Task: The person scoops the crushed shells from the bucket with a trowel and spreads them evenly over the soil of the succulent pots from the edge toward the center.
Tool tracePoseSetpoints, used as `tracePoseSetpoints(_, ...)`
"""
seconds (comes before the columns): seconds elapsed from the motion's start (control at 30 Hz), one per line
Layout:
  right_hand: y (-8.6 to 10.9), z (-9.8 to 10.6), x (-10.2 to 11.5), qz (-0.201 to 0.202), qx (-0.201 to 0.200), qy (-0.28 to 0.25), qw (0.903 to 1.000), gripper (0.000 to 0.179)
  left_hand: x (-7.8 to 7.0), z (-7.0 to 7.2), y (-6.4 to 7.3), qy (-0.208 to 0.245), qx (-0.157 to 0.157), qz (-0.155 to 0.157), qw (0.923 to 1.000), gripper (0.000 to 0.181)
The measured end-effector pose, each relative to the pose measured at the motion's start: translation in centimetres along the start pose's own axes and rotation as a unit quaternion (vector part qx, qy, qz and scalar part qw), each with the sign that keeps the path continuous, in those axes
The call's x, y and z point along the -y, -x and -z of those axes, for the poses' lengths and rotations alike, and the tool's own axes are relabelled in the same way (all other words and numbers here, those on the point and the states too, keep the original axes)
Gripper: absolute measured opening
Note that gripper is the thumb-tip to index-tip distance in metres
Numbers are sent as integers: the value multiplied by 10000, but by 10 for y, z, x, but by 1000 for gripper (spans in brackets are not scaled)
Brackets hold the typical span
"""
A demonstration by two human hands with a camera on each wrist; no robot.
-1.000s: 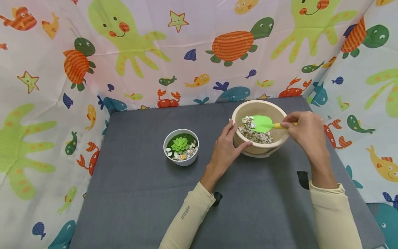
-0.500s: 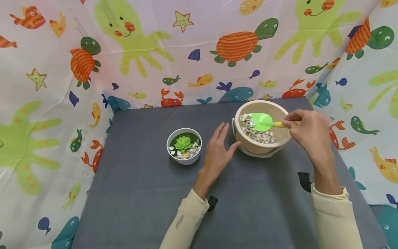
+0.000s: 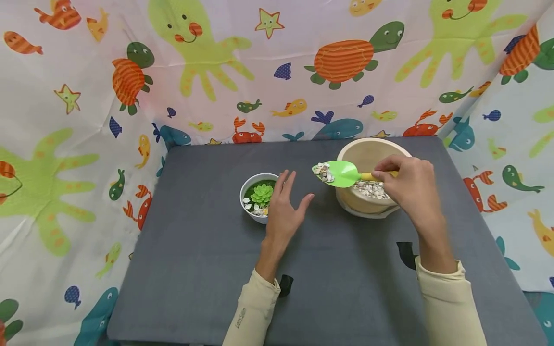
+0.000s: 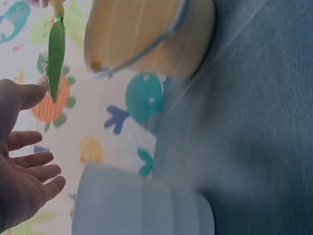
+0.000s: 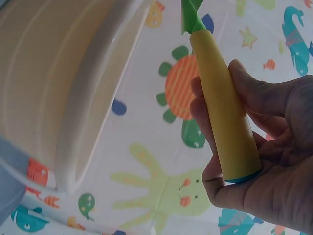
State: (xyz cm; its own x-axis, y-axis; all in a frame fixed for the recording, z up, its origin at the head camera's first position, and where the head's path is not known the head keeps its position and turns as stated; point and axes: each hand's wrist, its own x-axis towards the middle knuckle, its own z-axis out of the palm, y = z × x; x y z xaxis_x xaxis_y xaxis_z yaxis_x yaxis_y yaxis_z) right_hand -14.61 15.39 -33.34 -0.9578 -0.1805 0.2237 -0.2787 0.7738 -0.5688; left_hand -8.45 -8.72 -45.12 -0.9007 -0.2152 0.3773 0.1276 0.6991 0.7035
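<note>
My right hand (image 3: 409, 187) grips the yellow handle (image 5: 227, 112) of a small toy shovel (image 3: 344, 174) with a green blade. Small shells (image 3: 323, 172) lie heaped on the blade's tip, which reaches out past the left rim of a cream bucket (image 3: 368, 210). More shells (image 3: 371, 189) lie inside that bucket. With fingers spread and holding nothing, my left hand (image 3: 283, 216) is beside a white pot (image 3: 254, 179), hiding its right side in the head view. A green succulent (image 3: 262, 194) and some shells (image 3: 258, 209) sit in the pot.
A dark grey cloth (image 3: 195, 269) covers the table. Sheets printed with sea animals (image 3: 344, 60) hang behind and on both sides. The bucket's pale handle (image 4: 146, 49) hangs down its side in the left wrist view.
The shovel, carrying shells, has come up out of the bucket and moved left. My left hand has let go of the bucket's rim and moved left to the white pot.
</note>
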Motion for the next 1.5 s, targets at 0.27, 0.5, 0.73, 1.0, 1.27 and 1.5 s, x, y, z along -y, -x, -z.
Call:
tracePoseSetpoints(0.27, -2, -24, 17, 802, -159, -347, 9960, 3, 23, 16, 6, 124, -445, 287, 9985, 75)
tracePoseSetpoints(0.5, -3, -50, 39, 776, 203, -469, 9957, 5, 47, 25, 15, 109, -853, 468, 9952, 83)
tracePoseSetpoints(0.73, -1, -80, 61, 878, 603, -280, 9939, 5, 72, 42, 25, 205, -545, 839, 9948, 115)
tracePoseSetpoints(1.0, 2, -112, 89, 1682, 350, 387, 9844, 3, 91, 50, 30, 448, 8, 1256, 9911, 138)
tracePoseSetpoints(1.27, 12, -129, 103, 2754, -260, 1241, 9529, 5, 93, 45, 32, 573, 21, 1556, 9862, 146)
tracePoseSetpoints(1.5, 13, -128, 100, 3605, -767, 1757, 9128, 11, 91, 43, 32, 254, -223, 1456, 9888, 148)
